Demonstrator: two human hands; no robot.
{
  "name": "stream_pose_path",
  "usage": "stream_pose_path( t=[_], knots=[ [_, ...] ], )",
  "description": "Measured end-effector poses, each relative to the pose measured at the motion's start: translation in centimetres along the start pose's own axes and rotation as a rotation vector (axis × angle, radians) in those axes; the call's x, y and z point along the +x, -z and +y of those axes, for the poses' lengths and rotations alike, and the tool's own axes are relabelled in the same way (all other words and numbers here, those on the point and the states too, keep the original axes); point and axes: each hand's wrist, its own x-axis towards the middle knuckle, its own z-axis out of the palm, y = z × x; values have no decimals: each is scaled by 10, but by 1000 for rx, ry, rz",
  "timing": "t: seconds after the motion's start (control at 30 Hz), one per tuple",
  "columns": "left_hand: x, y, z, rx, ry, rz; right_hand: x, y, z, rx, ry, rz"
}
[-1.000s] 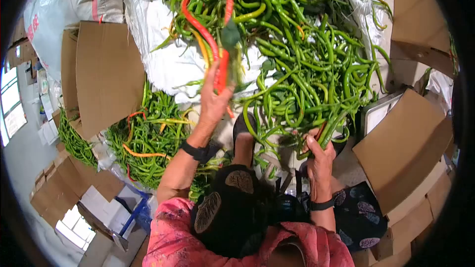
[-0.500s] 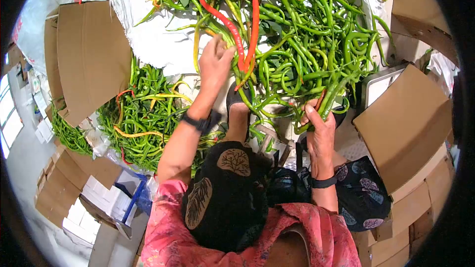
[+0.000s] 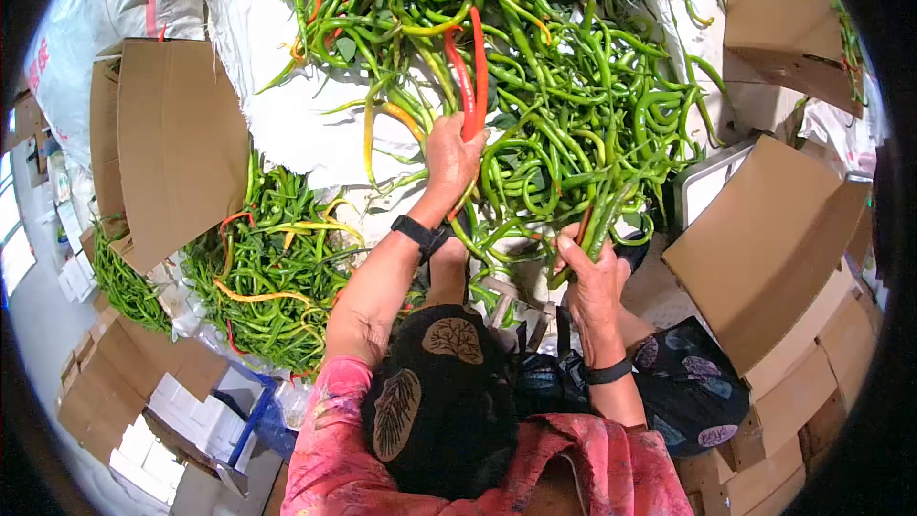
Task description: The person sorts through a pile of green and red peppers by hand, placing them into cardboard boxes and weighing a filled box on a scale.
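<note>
My left hand is closed around the lower ends of two long red chili peppers, which point up and away from me. Its fingertips are partly hidden behind the peppers. In my right hand is a small bunch of long green chili peppers, with a reddish one among them. Ahead of both hands spreads a large heap of green chili peppers on white sacking. A yellow-orange pepper lies just beyond my left hand.
A second pile of green chilies lies at the left, beside an upright cardboard flap. More cardboard stands at the right. A blue-edged crate is at the lower left. My knees are close below the hands.
My left hand has moved right and closed on the two red chilies, whose tips now lie closer together. My right hand keeps its bunch. The whole view has shifted slightly.
</note>
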Motion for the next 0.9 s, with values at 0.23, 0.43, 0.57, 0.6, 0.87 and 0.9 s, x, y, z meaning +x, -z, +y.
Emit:
stream_pose_path(
  t=[0.23, 0.43, 0.57, 0.6, 0.87, 0.9],
  knots=[
    [-37, 26, 66, -184, -128, -37, 2, 5, -1, 10, 32, -39],
    [-59, 16, 85, 17, -497, -162, 8, -3, -6, -40, 110, -55],
    [-73, 2, 94, 166, -707, -252, 16, 12, 4, -169, 248, -106],
    [-75, 2, 98, 155, -720, -282, 14, 11, 4, -157, 240, -75],
    [-63, 8, 103, -261, -561, -528, 19, 19, 5, 90, 142, 1],
    [-61, 11, 100, -253, -552, -523, 20, 16, 5, 102, 131, 8]
  ],
)
